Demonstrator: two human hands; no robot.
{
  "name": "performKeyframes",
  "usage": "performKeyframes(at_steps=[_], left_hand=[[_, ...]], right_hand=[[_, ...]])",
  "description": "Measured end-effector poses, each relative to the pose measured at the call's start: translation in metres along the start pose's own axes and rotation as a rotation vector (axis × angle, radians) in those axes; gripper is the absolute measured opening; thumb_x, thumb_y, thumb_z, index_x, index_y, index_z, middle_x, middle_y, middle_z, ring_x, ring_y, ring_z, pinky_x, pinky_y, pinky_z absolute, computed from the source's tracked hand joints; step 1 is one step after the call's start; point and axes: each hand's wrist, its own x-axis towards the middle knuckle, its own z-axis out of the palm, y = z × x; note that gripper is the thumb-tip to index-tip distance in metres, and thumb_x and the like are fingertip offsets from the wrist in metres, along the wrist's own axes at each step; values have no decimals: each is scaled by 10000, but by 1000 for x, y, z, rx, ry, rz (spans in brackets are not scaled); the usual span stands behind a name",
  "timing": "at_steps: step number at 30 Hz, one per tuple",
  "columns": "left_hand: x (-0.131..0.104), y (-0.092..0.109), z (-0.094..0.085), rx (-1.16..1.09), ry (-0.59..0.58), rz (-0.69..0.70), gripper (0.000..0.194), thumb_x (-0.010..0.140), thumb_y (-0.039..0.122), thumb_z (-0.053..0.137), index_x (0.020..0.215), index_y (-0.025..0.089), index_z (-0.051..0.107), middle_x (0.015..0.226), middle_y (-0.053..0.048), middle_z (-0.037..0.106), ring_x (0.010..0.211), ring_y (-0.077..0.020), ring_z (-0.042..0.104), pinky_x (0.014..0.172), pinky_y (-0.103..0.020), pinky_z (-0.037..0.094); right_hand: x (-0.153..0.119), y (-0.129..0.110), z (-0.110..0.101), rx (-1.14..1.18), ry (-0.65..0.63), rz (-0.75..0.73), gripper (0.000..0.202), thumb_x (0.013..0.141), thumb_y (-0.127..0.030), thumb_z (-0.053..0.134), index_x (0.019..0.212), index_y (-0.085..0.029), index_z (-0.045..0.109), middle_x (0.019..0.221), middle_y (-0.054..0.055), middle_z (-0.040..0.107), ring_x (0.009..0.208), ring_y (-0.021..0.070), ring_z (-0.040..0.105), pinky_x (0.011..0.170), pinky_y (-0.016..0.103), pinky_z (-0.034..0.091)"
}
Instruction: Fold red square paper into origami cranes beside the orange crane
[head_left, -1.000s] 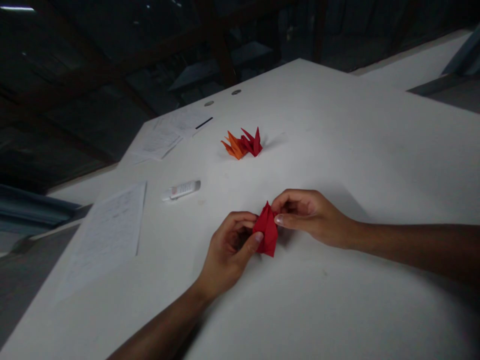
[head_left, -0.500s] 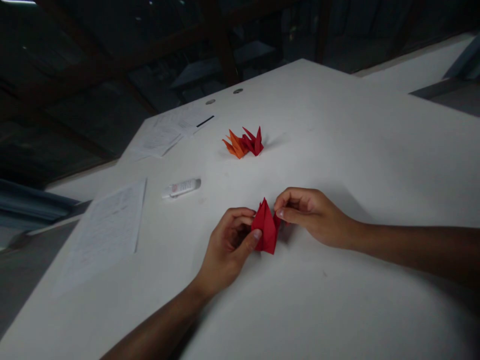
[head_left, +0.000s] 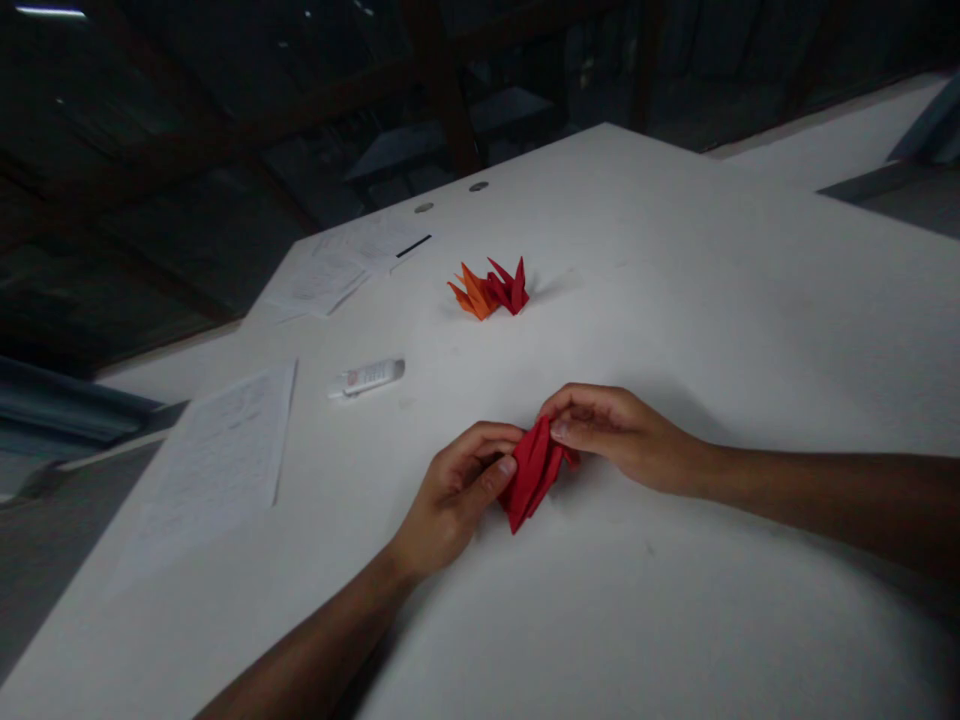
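A piece of folded red origami paper [head_left: 531,472] is held between both hands just over the white table [head_left: 660,620]. My left hand [head_left: 457,495] pinches its left side, thumb on the near face and fingers behind. My right hand [head_left: 611,430] is closed at its upper right, with thumb and forefinger on the top point. The paper tilts, its lower point toward the lower left; a small red flap shows below the right fingers. Farther back stand an orange paper crane [head_left: 472,293] and a red paper crane [head_left: 511,287], side by side and touching.
A white tube-like glue bottle [head_left: 367,377] lies left of my hands. Printed sheets [head_left: 217,450] lie at the table's left edge, with more papers [head_left: 330,265] behind them. Two round metal discs [head_left: 478,186] sit near the far edge, before dark window panes.
The red folded paper has turned from nearly upright to tilted, its lower end swinging left and nearer. My right hand has moved slightly left, onto its top point.
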Motion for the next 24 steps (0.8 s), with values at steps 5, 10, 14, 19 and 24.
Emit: performKeyframes(at_steps=[5,10,14,19,24], left_hand=[[-2,-1,5,214,84,56,233,1002,300,593,1228,248,620,1163,-79,681,995,-187,645,850,-322,513],[-5,-6,6,625,317,390,382,889,314,733,1230,253,572,1183,-73,574,1087,-220,538,936,-373,450],[-4,-3,8,774,316,502,358,825,264,806,1098,236,575,1020,-32,561,967,-189,539,846,-327,457],[-2,-2,9,616,173,379,242,885,235,758,1078,240,612,957,-15,614,871,-151,586,785,-290,479],[0,-7,6,349,174,185,183,924,258,716,1076,220,622,956,-28,661,863,-156,635,786,-292,503]], right_hand=[[-1,0,-2,-70,11,15,172,933,-256,645,783,-175,633,666,-29,616,633,109,574,626,259,454],[-4,7,-1,-79,63,8,188,955,-320,649,834,-176,650,701,-12,677,631,117,630,632,264,481],[-8,8,2,-84,36,14,216,933,-381,698,870,-175,676,708,-7,695,644,123,649,643,266,505],[-11,5,5,-89,16,18,231,901,-398,738,863,-177,687,704,-15,670,665,119,628,644,261,513],[-11,2,5,-90,30,-4,235,899,-407,735,872,-180,680,709,-11,654,660,127,614,636,281,516]])
